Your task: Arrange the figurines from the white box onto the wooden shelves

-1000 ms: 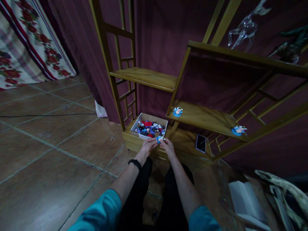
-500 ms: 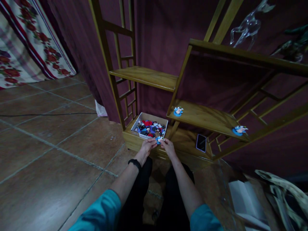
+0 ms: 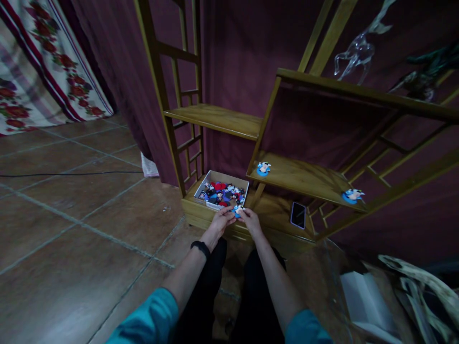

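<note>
The left hand (image 3: pixel 221 220) and the right hand (image 3: pixel 252 222) both pinch one small blue and white toy (image 3: pixel 237 211) with their fingers. It is just by the near side of the box (image 3: pixel 229 177), which has lots of red and black toys (image 3: pixel 220 187) in it. Two more blue toys (image 3: pixel 263 168) stand on the shelf (image 3: pixel 303 179), one near each end. A phone (image 3: pixel 298 215) lies lower down

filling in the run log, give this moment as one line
left hand: on blue-based figurine; right hand: on same figurine; box: jumbled small figures inside; shelf: two similar figurines; phone: right of box
</note>
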### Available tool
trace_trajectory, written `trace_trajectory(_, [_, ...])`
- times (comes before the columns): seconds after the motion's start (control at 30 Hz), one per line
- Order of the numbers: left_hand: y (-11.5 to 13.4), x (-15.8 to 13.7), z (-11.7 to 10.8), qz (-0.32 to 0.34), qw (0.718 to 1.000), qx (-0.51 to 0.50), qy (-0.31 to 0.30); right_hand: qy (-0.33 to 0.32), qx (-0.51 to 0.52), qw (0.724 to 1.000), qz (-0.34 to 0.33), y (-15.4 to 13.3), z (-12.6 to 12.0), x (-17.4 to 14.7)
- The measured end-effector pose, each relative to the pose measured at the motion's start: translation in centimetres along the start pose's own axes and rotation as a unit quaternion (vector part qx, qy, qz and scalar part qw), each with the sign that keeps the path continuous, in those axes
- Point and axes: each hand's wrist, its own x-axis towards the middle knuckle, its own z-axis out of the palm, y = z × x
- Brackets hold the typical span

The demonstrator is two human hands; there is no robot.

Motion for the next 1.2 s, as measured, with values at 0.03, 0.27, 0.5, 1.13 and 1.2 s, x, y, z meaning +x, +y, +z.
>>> trace_trajectory(0.03, [-0.1,-0.2,0.1,0.006,1.000,0.001,-0.008,-0.007,0.008,1.000,0.001,-0.3,-0.1,-0.2])
trace_trajectory(0.27, [-0.8,-1.5,1.0,0.033,0.998,0.019,-0.042,-0.052,0.066,0.996,0.024,-2.4,-0.9,-2.4])
trace_trajectory(0.5, [-1.0,-2.9,1.6,0.083,0.985,0.132,-0.072,-0.064,0.118,0.990,0.043,-3.5,-1.3,-4.5])
trace_trajectory(1.13, [-2.6,-3.4,2.0,0.074,0.976,0.177,-0.107,-0.033,0.165,0.985,0.044,-1.7,-1.6,-6.4])
trace_trajectory(1.2, [-2.6,-3.3,2.0,0.077,0.979,0.162,-0.101,-0.039,0.167,0.985,0.030,-1.9,-1.3,-6.5])
